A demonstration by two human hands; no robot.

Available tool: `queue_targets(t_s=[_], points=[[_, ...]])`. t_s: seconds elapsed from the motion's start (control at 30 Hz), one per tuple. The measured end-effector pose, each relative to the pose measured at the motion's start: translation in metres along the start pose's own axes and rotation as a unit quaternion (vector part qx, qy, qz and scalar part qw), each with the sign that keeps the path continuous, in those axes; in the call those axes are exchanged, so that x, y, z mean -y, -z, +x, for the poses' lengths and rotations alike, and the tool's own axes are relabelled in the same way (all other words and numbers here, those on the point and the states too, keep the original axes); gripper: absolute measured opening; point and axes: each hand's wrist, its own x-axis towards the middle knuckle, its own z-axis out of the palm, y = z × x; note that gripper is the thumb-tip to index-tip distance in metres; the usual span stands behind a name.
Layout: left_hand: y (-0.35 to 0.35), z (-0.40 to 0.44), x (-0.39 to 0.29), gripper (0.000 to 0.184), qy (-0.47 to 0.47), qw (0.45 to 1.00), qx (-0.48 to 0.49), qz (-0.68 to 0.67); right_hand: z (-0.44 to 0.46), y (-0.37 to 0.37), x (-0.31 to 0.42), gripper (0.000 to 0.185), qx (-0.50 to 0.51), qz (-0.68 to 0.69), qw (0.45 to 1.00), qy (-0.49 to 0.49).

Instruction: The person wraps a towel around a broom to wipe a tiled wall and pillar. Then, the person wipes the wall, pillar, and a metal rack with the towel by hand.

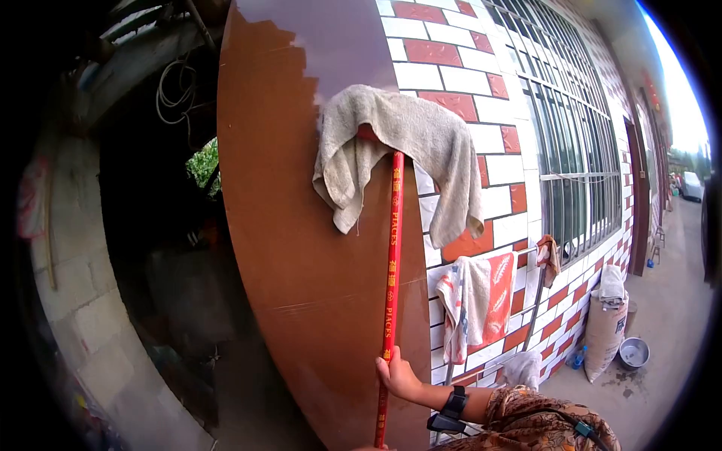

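Note:
My right hand (398,376) is closed around a red pole (393,255) with yellow lettering, near its lower end. Just a sliver of my left hand (376,449) shows at the bottom edge, wrapped on the same pole. A grey-beige towel (410,124) hangs draped over the pole's top, hiding most of the head beneath it. The towel lies against a brown panel (331,278) and overlaps the brick-patterned wall (474,143). Higher on the panel, a shiny, paler area (346,37) has an irregular edge.
Towels (500,297) hang on a metal rack at the wall. A barred window (575,150) is above them. To the right stand a sack (604,331) and a metal basin (634,352). A dark doorway (173,248) opens on the left, beside a block wall (90,301).

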Motion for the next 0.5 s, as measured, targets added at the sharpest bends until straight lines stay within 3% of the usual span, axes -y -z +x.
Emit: queue_targets(t_s=[0.03,0.07,0.2,0.27,0.3,0.37,0.5], points=[[-0.006,0.024,-0.017,0.028,-0.023,0.999,0.007,0.043,0.023,0.026,0.025,0.035,0.009,0.017,1.000,0.007],[-0.006,0.067,-0.042,0.033,-0.062,0.984,0.018,0.168,0.052,0.050,0.045,0.033,0.016,0.042,0.999,-0.005],[-0.087,0.075,-0.181,0.035,-0.271,0.961,-0.052,0.030,0.193,0.142,0.122,0.033,-0.028,0.044,0.989,0.140],[-0.125,0.074,-0.220,0.036,-0.284,0.959,-0.016,-0.009,0.268,0.187,0.167,0.040,-0.127,-0.054,0.966,0.219],[-0.132,0.090,-0.221,0.035,-0.291,0.956,-0.006,-0.013,0.303,0.205,0.185,0.041,-0.183,-0.113,0.938,0.271],[-0.142,0.121,-0.208,0.035,-0.264,0.964,-0.021,-0.025,0.329,0.226,0.211,0.043,-0.103,0.018,0.968,0.229],[-0.127,0.163,-0.121,0.033,-0.213,0.975,-0.054,-0.033,0.290,0.200,0.174,0.038,-0.038,0.060,0.971,0.229]])
